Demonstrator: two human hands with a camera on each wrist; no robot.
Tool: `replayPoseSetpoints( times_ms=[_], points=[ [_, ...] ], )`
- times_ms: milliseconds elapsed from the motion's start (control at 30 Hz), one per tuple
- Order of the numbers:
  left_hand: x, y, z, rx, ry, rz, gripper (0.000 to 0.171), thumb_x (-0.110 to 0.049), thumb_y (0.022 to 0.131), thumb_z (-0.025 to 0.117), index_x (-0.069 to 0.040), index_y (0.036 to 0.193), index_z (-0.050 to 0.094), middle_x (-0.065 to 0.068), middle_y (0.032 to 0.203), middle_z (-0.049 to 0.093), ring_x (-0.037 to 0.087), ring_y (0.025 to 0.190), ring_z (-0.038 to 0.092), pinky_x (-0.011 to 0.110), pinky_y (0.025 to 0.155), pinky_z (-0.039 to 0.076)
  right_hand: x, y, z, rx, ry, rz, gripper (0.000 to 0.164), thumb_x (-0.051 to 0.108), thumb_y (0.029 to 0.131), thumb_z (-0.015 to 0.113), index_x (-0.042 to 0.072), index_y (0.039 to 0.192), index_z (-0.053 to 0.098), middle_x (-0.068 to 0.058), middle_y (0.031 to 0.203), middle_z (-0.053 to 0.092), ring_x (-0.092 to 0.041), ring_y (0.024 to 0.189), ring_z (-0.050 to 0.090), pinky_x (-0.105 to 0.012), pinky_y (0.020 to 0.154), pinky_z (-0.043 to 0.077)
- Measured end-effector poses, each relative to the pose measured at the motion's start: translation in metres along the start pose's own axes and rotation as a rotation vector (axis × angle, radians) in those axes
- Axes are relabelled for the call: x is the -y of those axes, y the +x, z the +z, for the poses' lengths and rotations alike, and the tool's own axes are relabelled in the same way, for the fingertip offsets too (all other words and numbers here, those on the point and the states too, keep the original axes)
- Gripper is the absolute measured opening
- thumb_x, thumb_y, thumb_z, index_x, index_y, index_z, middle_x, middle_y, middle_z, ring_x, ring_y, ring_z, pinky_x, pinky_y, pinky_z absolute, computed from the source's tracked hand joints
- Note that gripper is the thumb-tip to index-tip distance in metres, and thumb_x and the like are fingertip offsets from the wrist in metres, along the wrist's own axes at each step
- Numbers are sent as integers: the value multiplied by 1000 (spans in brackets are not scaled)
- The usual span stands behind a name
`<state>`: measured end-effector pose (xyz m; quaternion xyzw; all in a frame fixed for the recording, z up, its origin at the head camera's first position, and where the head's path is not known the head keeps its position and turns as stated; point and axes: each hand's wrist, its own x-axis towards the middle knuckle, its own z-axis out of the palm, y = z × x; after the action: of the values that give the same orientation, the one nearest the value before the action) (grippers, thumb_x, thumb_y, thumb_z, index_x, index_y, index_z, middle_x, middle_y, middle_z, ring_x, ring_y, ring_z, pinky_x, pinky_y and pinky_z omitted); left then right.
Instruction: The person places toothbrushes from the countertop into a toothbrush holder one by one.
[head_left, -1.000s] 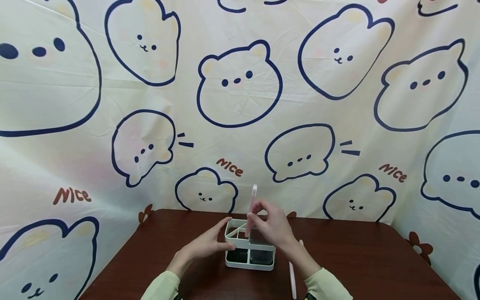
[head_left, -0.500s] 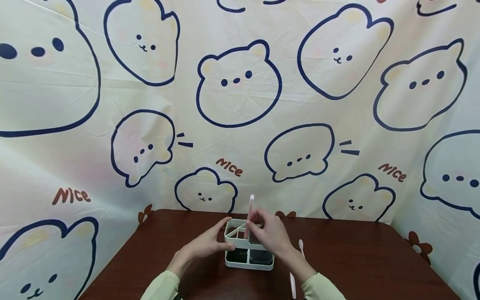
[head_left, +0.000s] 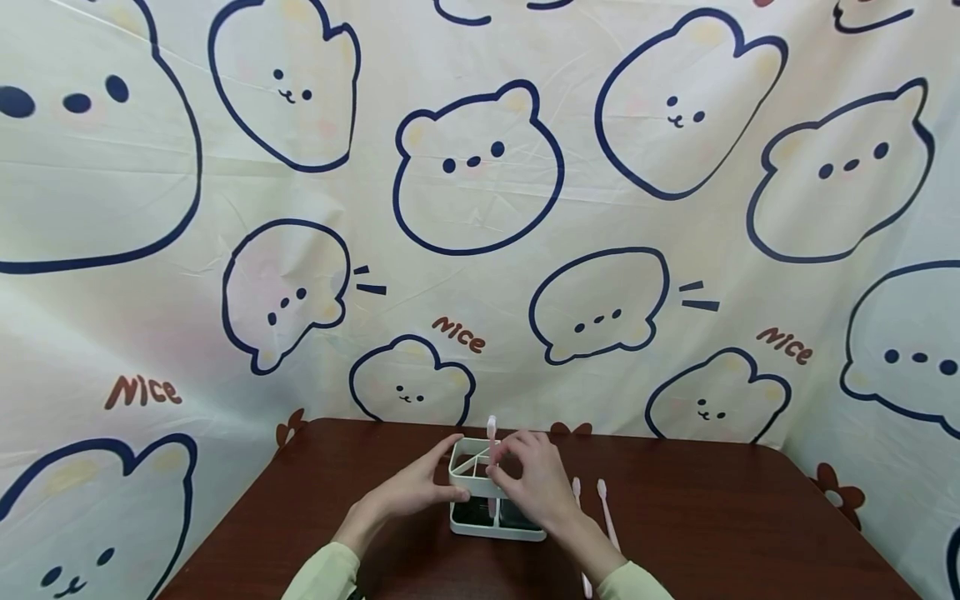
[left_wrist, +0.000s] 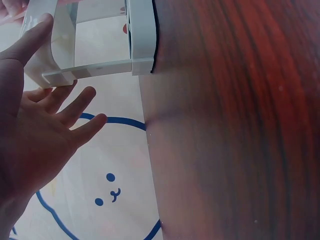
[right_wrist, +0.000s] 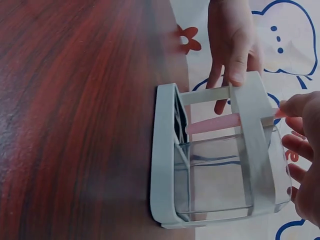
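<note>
Lower than before, the pink toothbrush stands nearly upright in the holder, between the table's side edges, and the right hand, pinching it, should guide it straight while the left hand grips the holder's left side.

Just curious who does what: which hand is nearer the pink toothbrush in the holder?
Right. The right hand pinches the toothbrush; the left hand, off to its left, grips the holder.
</note>
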<state>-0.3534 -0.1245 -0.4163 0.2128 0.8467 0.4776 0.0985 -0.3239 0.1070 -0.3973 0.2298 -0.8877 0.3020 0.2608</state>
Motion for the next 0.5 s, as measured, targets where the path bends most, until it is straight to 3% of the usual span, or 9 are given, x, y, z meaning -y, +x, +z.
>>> replayPoseSetpoints(
  times_ms=[500],
  points=[
    [0, 1, 0, 2, 11, 23, 93, -35, 86, 77, -17, 158, 21, 17, 152, 38, 37, 135, 39, 72, 109, 27, -7, -10, 7, -49, -31, -26, 8, 29, 82, 80, 25, 85, 74, 9, 100, 66, -18, 102, 56, -48, 93, 47]
  ],
)
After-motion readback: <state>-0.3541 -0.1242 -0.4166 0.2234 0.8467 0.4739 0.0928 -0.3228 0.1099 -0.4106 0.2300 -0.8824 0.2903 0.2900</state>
